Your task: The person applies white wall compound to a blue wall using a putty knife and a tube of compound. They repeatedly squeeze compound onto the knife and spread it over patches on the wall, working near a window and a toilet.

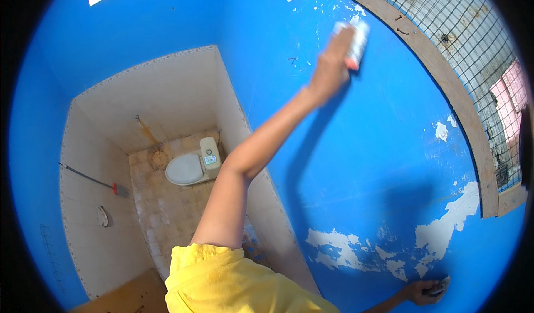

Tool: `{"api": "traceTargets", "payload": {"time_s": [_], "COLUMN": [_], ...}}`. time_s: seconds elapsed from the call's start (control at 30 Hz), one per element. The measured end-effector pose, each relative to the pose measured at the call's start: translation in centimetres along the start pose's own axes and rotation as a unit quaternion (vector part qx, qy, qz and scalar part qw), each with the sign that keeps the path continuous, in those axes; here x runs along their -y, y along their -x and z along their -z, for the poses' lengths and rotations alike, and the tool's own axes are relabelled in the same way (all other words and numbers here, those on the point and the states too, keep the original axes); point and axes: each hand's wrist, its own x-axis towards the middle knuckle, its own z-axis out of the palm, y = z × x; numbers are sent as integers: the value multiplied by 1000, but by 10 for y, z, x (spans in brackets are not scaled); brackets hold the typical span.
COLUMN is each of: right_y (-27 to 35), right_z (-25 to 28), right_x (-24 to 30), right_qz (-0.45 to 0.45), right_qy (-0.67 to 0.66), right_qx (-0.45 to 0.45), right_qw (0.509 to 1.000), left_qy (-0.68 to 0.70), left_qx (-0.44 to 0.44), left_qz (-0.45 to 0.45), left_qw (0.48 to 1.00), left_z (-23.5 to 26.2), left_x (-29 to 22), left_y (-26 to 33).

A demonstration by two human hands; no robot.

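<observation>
My left hand (331,62) is raised against the blue wall (367,129), the arm stretched up and right in a yellow sleeve (222,279). It grips a white block-shaped tool (360,41) with a red-orange end, pressed on or close to the wall below some peeled paint. Motion blurs the tool, so its exact kind is unclear. Low at the right, my right hand (420,293) is closed round a small grey and dark tool (443,285), perhaps a scraper. It is near a large patch of bare pale plaster (448,224).
A wooden frame (439,62) with wire mesh (467,51) edges the wall at the right; bent nails stick out of it. Below on the left are a toilet (192,165), a tiled floor (161,213) and a long-handled brush (119,190) leaning on the tiled wall.
</observation>
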Motion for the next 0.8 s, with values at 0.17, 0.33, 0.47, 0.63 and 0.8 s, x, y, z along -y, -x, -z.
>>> {"api": "traceTargets", "payload": {"time_s": [0.17,0.33,0.47,0.63,0.8], "right_y": [-2,-14,-20,-22,-23], "right_z": [-3,-15,-16,-17,-17], "right_x": [3,24,41,42,38], "right_qz": [-2,6,-8,-10,12], "right_qy": [7,-58,-32,-29,-5], "right_qx": [-6,-115,-103,-134,-123], "right_qw": [1000,992,994,991,992], "left_qy": [-25,-122,-129,-48,-160], "left_qx": [-18,-119,-61,-27,-86], "left_qz": [-66,31,108,81,118], "left_qw": [997,985,984,995,976], "left_z": [-3,4,22,16,8], "left_x": [17,97,78,43,100], "left_y": [3,-86,-100,-58,-101]}}
